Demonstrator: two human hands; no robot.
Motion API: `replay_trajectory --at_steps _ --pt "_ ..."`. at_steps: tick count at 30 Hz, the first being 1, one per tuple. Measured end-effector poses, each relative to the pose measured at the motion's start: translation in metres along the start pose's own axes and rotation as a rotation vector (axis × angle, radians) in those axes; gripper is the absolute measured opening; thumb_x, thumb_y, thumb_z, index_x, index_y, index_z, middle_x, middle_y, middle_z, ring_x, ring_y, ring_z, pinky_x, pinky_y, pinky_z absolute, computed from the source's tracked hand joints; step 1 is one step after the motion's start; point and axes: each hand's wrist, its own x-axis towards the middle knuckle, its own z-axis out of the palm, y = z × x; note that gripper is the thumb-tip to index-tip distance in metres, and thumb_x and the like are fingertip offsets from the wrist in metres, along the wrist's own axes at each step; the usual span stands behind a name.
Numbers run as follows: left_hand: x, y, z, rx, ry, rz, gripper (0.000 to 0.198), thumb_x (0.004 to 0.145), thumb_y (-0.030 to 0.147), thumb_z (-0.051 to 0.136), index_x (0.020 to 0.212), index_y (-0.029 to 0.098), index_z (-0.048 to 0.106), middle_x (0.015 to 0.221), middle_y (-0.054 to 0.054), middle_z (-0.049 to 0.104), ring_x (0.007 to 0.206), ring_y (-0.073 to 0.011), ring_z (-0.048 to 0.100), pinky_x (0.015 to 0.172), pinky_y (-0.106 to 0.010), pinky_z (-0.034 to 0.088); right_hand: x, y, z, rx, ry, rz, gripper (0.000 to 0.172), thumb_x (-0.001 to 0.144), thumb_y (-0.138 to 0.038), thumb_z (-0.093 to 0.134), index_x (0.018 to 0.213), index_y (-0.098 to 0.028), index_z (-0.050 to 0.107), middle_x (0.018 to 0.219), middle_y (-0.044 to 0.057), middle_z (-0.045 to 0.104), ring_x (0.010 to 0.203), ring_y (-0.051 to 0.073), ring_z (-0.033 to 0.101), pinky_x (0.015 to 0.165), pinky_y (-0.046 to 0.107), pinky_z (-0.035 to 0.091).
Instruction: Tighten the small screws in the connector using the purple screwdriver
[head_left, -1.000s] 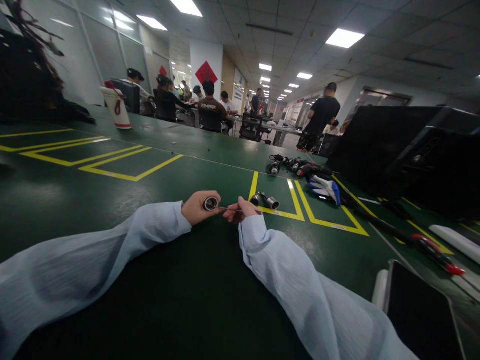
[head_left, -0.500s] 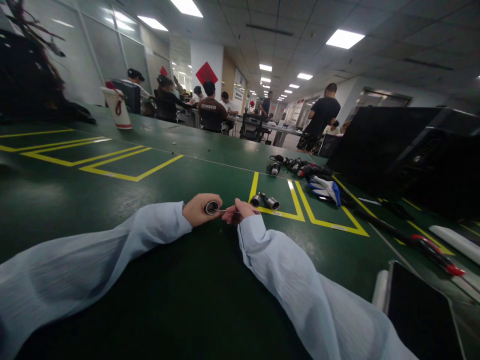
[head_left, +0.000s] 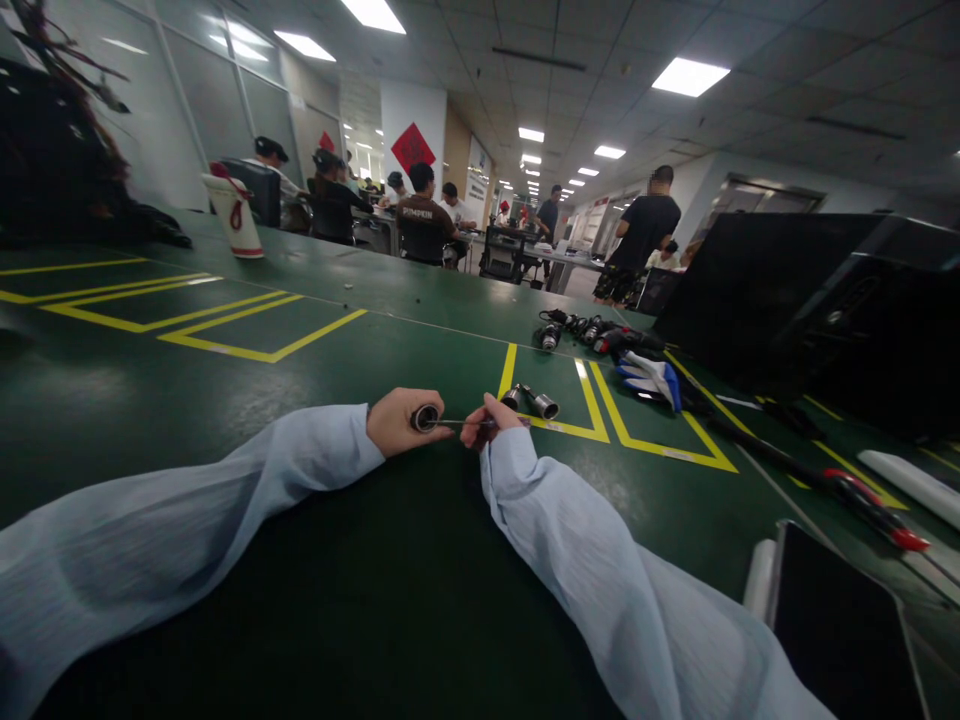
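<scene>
My left hand [head_left: 397, 418] is closed around a small round metal connector [head_left: 424, 418], its dark open end facing right and towards me. Pinched in my right hand [head_left: 487, 420] is a thin screwdriver [head_left: 448, 421]; its slim shaft points left to the connector's mouth. Whether the tip touches anything inside cannot be made out. Just beyond my right hand, two silver cylindrical connectors [head_left: 544, 405] lie on the green table [head_left: 360, 370] by a yellow-taped outline.
Cables with metal connectors [head_left: 550, 337] and a blue-white glove [head_left: 651, 380] lie farther right. A red-black handled tool [head_left: 862, 500] and a dark tablet-like slab [head_left: 844, 620] are nearer. A paper cup [head_left: 234, 215] stands at left, a large black case [head_left: 795, 310] at right. People sit and stand beyond.
My right hand has shifted slightly right with the screwdriver, widening the gap between my hands. The connector in my left hand has turned slightly.
</scene>
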Motion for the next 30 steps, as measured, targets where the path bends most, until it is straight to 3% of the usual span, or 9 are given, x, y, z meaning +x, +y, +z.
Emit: replay_trajectory --at_steps 5,12,18,26,30 --pt "-0.002 0.01 -0.002 0.281 -0.102 0.074 0.036 0.072 0.051 0.056 0.067 0.015 0.052 0.058 0.002 0.052 0.051 -0.0096 0.047 0.048 -0.021 0.033 0.006 0.001 -0.003 -0.068 0.096 -0.099 0.042 0.066 -0.04 0.063 0.035 -0.016 0.048 0.026 -0.002 0.048 0.024 0.007 0.041 0.03 0.019 0.03" --pt "-0.004 0.02 0.001 0.579 -0.191 0.247 0.041 0.076 0.055 0.045 0.068 0.017 0.054 0.062 -0.002 0.056 0.053 -0.0142 0.053 0.048 -0.026 0.032 0.008 0.0 -0.004 0.116 -0.005 -0.049 0.045 0.059 -0.039 0.067 0.03 -0.019 0.038 0.021 -0.005 0.036 0.019 0.006 0.029 0.025 0.019 0.02" --pt "-0.004 0.034 -0.003 0.783 -0.157 0.367 0.041 0.076 0.055 0.045 0.067 0.016 0.054 0.063 -0.004 0.057 0.054 -0.017 0.054 0.048 -0.029 0.031 0.008 0.0 -0.003 0.046 -0.013 -0.055 0.047 0.051 -0.039 0.071 0.027 -0.02 0.037 0.019 -0.006 0.032 0.017 0.006 0.027 0.024 0.021 0.016" --pt "-0.005 0.041 -0.004 0.837 -0.135 0.503 0.059 0.069 0.071 0.04 0.073 0.015 0.058 0.066 -0.006 0.056 0.055 -0.0175 0.05 0.051 -0.033 0.03 0.005 0.001 -0.003 0.001 0.025 -0.1 0.048 0.058 -0.033 0.072 0.029 -0.02 0.035 0.022 -0.006 0.034 0.022 0.005 0.029 0.027 0.022 0.016" --pt "-0.006 0.041 -0.004 0.822 -0.152 0.506 0.054 0.074 0.066 0.038 0.076 0.016 0.058 0.067 -0.006 0.056 0.057 -0.0175 0.049 0.052 -0.034 0.029 0.005 -0.001 -0.002 -0.031 0.045 -0.108 0.047 0.058 -0.029 0.072 0.03 -0.019 0.036 0.023 -0.006 0.035 0.023 0.005 0.03 0.028 0.022 0.016"
